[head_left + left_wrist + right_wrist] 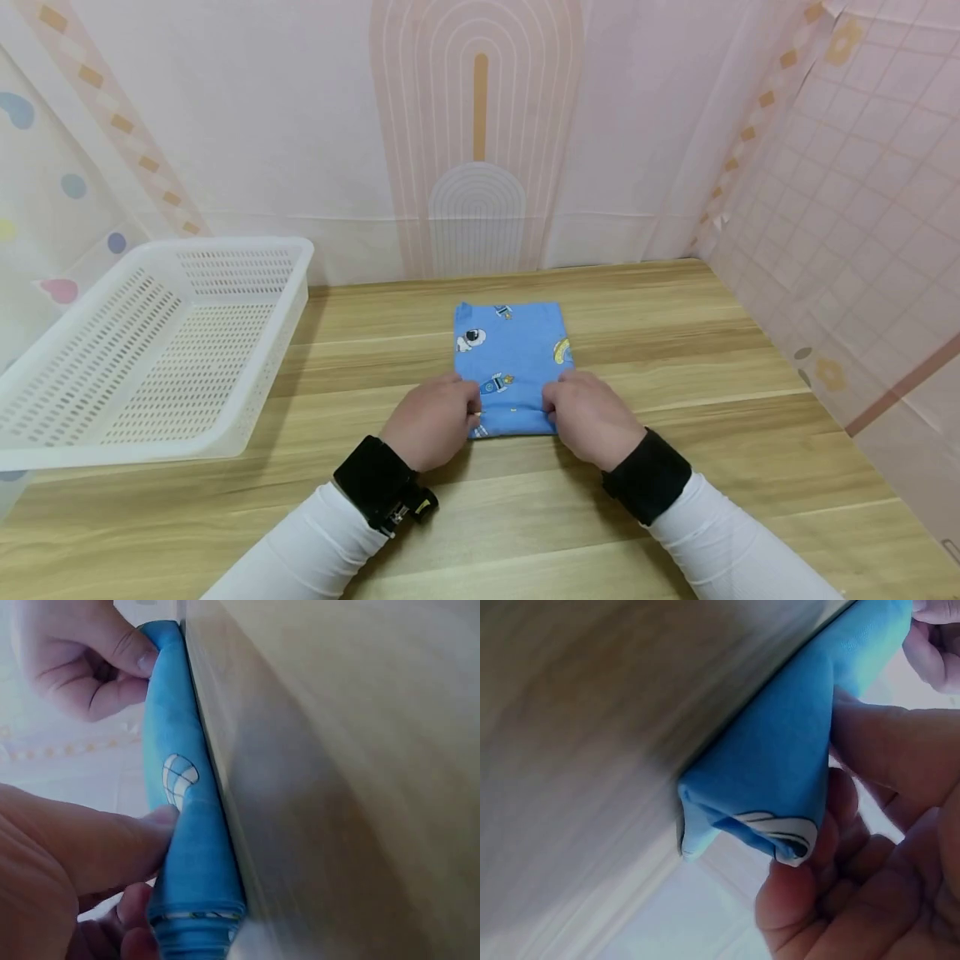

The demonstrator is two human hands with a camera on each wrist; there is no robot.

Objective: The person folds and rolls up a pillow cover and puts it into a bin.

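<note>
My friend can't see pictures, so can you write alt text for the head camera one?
Two hands, left hand and right hand, pinch the near edge of a folded blue cloth on a wooden table. A white basket sits to the left.

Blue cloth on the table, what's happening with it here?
A person is handling a folded blue cloth printed with cartoon figures, which lies on a wooden table. The left hand pinches the near edge at its left corner and the right hand pinches it at the right corner; the wrist views show thumbs and fingers gripping the folded layers. A white perforated basket sits to the left on the table, with nothing visible inside it.
</note>
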